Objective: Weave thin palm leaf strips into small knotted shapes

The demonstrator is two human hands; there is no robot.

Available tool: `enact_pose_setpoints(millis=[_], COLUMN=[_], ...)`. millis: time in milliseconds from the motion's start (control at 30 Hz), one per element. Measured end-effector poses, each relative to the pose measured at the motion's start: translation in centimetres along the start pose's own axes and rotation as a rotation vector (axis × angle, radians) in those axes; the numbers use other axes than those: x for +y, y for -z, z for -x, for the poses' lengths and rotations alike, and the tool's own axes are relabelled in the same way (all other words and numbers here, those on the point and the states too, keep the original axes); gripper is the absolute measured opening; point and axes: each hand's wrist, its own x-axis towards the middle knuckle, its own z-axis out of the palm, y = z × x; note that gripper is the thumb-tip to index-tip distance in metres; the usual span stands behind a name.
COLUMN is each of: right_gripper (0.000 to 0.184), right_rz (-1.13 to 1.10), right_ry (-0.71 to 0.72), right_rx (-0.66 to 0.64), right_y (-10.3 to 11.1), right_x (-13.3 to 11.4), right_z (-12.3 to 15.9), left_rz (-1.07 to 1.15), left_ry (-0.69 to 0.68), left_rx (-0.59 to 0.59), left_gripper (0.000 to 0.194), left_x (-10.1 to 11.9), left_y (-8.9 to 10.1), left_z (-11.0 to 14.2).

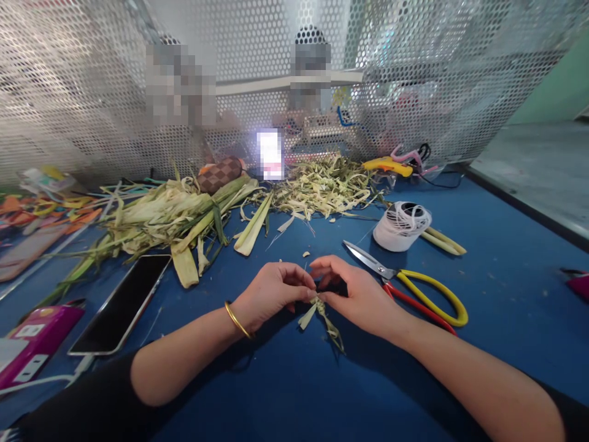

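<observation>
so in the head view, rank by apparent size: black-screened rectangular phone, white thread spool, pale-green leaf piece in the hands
1. Black-screened phone
2. White thread spool
3. Pale-green leaf piece, partly hidden

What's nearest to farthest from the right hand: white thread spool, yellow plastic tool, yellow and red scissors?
1. Yellow and red scissors: just right of the right hand.
2. White thread spool: beyond the scissors.
3. Yellow plastic tool: at the back.

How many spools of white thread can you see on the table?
1. The white thread spool is on the blue table, beyond the right hand and the scissors. Others could be hidden behind the leaf piles.
</observation>
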Motion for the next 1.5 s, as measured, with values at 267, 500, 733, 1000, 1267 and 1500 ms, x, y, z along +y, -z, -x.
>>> enact_pose_setpoints(millis=[267,500,733,1000,1267,1500], right_gripper=[0.048,0.048,0.043,0.045,0.034,0.020], right_rz=[0.117,0.117,0.136,0.183,0.008,-0.042], right_ry=[0.033,-0.028,-0.044,-0.065,-0.010,0.038], right_rx=[0.061,-0.033,-0.069,-0.009,0.008,0.033], right_y=[-0.1,0.0,0.2,-0.2,0.0,0.2], right_x=[0.1,0.0,-0.1,0.2,1.0,1.8], right_z=[0.2,0.0,-0.1,0.0,-0.2,-0.8], left_rz=[-0.025,-0.050,-0.210,-0.768,-0.873,-0.863], left_ry=[-0.058,-0.092,-0.258,-0.810,-1.038,-1.140], left_rx=[0.004,0.029,0.085,0.349,0.406,0.398], left_gripper=[0.018,0.016,0.005,0.012,0.011,0.010], left_x=[-0.3,-0.5,-1.0,-2.2,-2.6,-2.4], left_y=[-0.1,-0.1,0.1,-0.4,-0.5,-0.6], left_z=[-0.2,-0.2,-0.4,-0.1,-0.4,-0.4])
